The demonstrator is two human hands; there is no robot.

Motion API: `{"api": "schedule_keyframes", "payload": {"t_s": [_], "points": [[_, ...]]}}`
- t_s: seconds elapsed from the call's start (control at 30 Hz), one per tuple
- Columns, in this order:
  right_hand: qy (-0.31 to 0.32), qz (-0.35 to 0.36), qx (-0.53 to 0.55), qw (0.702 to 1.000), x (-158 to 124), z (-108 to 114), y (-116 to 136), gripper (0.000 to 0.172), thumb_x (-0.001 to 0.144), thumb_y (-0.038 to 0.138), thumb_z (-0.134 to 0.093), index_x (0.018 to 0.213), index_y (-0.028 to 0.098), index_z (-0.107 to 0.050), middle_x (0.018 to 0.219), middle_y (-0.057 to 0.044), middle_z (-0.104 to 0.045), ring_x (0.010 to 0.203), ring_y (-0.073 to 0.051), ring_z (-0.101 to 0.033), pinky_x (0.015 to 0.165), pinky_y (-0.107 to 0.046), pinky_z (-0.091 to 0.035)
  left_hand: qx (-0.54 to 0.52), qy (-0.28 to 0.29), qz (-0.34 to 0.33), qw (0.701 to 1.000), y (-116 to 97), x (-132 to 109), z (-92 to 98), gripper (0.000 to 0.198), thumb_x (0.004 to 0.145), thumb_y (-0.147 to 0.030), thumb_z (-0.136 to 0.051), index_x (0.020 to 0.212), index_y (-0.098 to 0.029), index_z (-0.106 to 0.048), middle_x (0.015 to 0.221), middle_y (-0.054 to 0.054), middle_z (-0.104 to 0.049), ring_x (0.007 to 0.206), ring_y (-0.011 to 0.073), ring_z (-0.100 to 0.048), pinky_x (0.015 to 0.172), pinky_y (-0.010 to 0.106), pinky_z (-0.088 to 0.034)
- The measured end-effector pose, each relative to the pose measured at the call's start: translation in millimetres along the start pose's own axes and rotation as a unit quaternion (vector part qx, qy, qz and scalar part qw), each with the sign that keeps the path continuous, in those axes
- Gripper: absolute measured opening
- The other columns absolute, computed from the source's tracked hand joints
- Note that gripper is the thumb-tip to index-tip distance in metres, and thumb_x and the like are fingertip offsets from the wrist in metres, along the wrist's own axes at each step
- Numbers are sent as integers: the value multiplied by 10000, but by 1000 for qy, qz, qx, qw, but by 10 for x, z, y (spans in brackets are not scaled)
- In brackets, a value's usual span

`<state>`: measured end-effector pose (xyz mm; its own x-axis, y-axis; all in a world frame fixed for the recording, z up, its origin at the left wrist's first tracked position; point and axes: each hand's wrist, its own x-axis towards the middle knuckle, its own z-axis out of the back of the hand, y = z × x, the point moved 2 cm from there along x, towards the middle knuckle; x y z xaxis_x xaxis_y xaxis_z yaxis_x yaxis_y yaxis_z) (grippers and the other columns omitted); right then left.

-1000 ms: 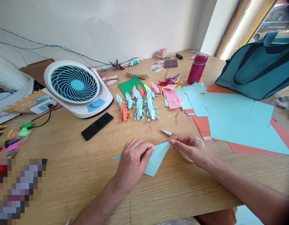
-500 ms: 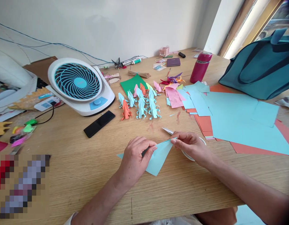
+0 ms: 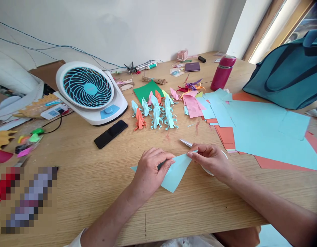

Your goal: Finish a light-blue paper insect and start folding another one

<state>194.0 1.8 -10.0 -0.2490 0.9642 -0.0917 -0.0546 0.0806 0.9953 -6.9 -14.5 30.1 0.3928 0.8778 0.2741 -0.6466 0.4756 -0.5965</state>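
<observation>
Between my hands is a light blue sheet of paper (image 3: 173,178), folded along its upper edge into a triangular shape. My left hand (image 3: 154,171) pinches that edge near its middle and covers much of the sheet's left part. At the upper right corner, my right hand (image 3: 211,159) grips the paper between thumb and fingers. Scissors (image 3: 185,142) lie partly under my right hand, blades showing to its left and a white handle behind it. Beyond my hands stand several folded paper figures (image 3: 156,116), mostly light blue, with orange and pink ones among them.
To the right, light blue sheets (image 3: 261,133) lie over orange ones, near a magenta flask (image 3: 223,73) and a teal bag (image 3: 284,73). A white fan (image 3: 86,89) stands left, with a black phone (image 3: 111,134) before it. Red-handled and blurred items lie at lower left.
My view has shifted slightly, so everything sits a little further right. Both hands keep hold of the light blue paper, with hardly any change in their grip.
</observation>
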Motion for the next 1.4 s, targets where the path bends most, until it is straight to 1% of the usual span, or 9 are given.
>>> {"api": "schedule_keyframes", "payload": {"t_s": [0.17, 0.4, 0.5, 0.63, 0.73, 0.83, 1.1, 1.23, 1.4], "points": [[2, 14, -9, 1000, -14, -7, 51, 431, 750, 589, -686, 645, 177, -618, 567, 43, -377, 546, -95, -297, 505, -261, -230, 9, 1, 23, 1000, 11, 15, 21, 118, 900, -242, -626, 788, -216, -654, 810, -22, -688, 800, 159, -575, 772, 318, -397], [22, 20, -43, 999, -20, 15, 26, 403, 815, 575, -623, 702, 189, -594, 582, 40, -393, 537, -101, -319, 489, -257, -248, 43, 53, -5, 998, 40, 40, 73, 146, 925, -244, -580, 789, -205, -616, 821, -7, -673, 819, 171, -568, 777, 330, -383], [44, 43, -107, 992, -34, 23, 26, 316, 879, 478, -584, 752, 189, -599, 621, 28, -459, 552, -107, -369, 502, -256, -283, 76, 78, -18, 994, 35, 45, 97, 163, 938, -257, -567, 794, -199, -615, 831, -6, -672, 824, 169, -570, 768, 331, -363], [69, 97, -202, 972, -54, -11, 100, 210, 892, 349, -593, 761, 191, -635, 751, -9, -587, 672, -131, -494, 602, -261, -377, 107, 108, -47, 987, -3, 44, 83, 161, 940, -273, -575, 809, -192, -623, 816, -14, -665, 817, 163, -565, 760, 332, -339], [99, 118, -225, 962, -61, -51, 132, 206, 889, 333, -605, 745, 191, -645, 755, -8, -605, 687, -132, -517, 636, -265, -392, 112, 118, -67, 984, -36, 41, 50, 162, 940, -288, -578, 823, -190, -631, 827, -15, -672, 821, 160, -570, 772, 335, -334], [100, 123, -240, 958, -65, -60, 124, 209, 890, 325, -602, 733, 190, -631, 737, -4, -601, 674, -131, -519, 629, -267, -389, 114, 126, -73, 983, -40, 39, 43, 154, 938, -297, -583, 840, -192, -639, 843, -13, -688, 824, 159, -580, 787, 339, -337], [62, 106, -242, 962, -77, -8, 125, 224, 897, 350, -573, 734, 206, -627, 742, -10, -605, 664, -142, -516, 591, -274, -380, 118, 120, -33, 985, 70, 26, 233, 144, 862, -354, -681, 844, -212, -666, 848, -19, -712, 844, 175, -612, 818, 354, -358], [52, 101, -251, 961, -75, 1, 108, 231, 897, 372, -572, 737, 216, -632, 750, -13, -613, 669, -151, -516, 586, -283, -391, 104, 115, 4, 988, 95, 15, 302, 113, 834, -326, -707, 802, -221, -677, 811, -26, -703, 815, 172, -615, 803, 349, -377], [59, 104, -260, 958, -68, -4, 74, 248, 909, 389, -560, 741, 220, -630, 748, -8, -611, 674, -154, -515, 596, -287, -396, 90, 119, 27, 988, 130, 7, 316, 86, 842, -275, -692, 775, -224, -674, 795, -33, -693, 816, 170, -619, 800, 337, -388]]}}
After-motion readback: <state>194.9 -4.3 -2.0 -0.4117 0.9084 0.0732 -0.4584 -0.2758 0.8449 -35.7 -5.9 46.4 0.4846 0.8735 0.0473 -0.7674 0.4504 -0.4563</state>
